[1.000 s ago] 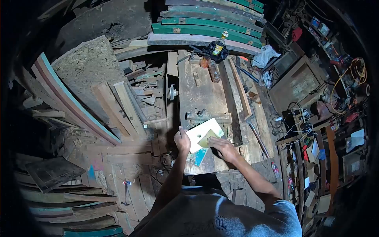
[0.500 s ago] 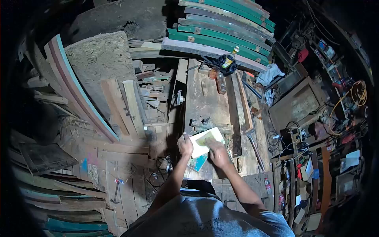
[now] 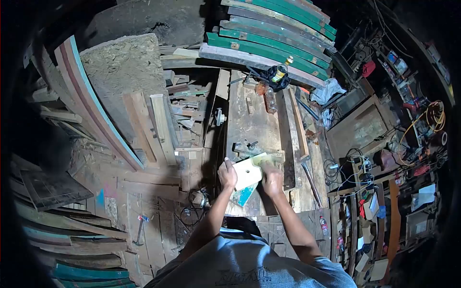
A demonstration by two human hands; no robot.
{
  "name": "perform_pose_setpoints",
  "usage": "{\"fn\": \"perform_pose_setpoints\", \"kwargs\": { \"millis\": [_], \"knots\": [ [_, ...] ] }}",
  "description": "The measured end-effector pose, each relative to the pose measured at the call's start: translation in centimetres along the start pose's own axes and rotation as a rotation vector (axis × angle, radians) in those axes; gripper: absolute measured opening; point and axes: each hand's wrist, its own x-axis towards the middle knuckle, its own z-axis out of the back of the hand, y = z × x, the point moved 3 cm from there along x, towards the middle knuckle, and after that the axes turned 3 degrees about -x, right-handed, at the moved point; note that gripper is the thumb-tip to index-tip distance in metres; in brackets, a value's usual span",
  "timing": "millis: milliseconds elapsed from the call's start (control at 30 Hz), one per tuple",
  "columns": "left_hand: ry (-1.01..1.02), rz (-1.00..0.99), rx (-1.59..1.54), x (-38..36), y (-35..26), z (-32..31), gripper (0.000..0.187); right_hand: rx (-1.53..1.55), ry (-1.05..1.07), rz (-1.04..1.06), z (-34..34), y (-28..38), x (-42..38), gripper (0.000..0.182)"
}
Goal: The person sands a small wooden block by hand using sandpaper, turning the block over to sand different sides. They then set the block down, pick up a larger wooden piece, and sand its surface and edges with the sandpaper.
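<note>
A pale, flat wooden board [image 3: 245, 179] with a small dark hole is held tilted over the front of the workbench [image 3: 257, 126]. My left hand [image 3: 227, 174] grips its left edge. At the board's right end, my right hand [image 3: 272, 178] is closed and presses a yellowish sheet that looks like sandpaper [image 3: 258, 161] against the surface. The right fingertips are partly blurred. Beneath the board lies a teal-painted piece [image 3: 246, 194]. Just beyond it, a wooden block [image 3: 271, 154] lies across the bench.
Plastic bottles [image 3: 270, 101] and a black bag stand at the bench's far end. A long handle [image 3: 312, 183] and timber strips [image 3: 296, 120] lie along the right side. Green curved planks [image 3: 273, 50] are stacked at the back. A hammer [image 3: 139, 231] is on the floor at left.
My right hand and the yellowish sheet have slid from the board's middle to its right end, uncovering the hole. My left hand keeps its grip on the left edge.
</note>
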Motion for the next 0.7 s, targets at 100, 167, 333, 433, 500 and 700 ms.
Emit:
{"fn": "perform_pose_setpoints", "kwargs": {
  "millis": [100,167,333,433,500,700],
  "knots": [
    [-0.016,0.002,0.018,0.1,-0.1,-0.1,0.071,0.026,0.243,0.236,-0.1,1.7,-1.7,0.049],
    [-0.002,0.014,0.028,0.3,-0.2,-0.2,0.075,0.068,0.046,0.007,-0.4,-0.6,-0.1,0.047],
    [0.031,0.047,0.013,-0.1,-0.9,0.3,0.085,0.030,0.234,0.254,-0.7,2.8,0.3,0.053],
    [0.006,0.069,-0.001,0.0,-0.3,-0.1,0.086,0.019,0.073,-0.088,-1.2,-0.2,2.1,0.051],
    [0.021,0.074,0.005,0.1,0.2,-0.2,0.088,-0.053,0.223,-0.324,-0.4,0.9,3.4,0.050],
    [0.035,0.070,-0.010,0.1,-0.2,-0.1,0.088,-0.002,0.098,-0.097,-1.5,0.4,2.3,0.040]
  ]
}}
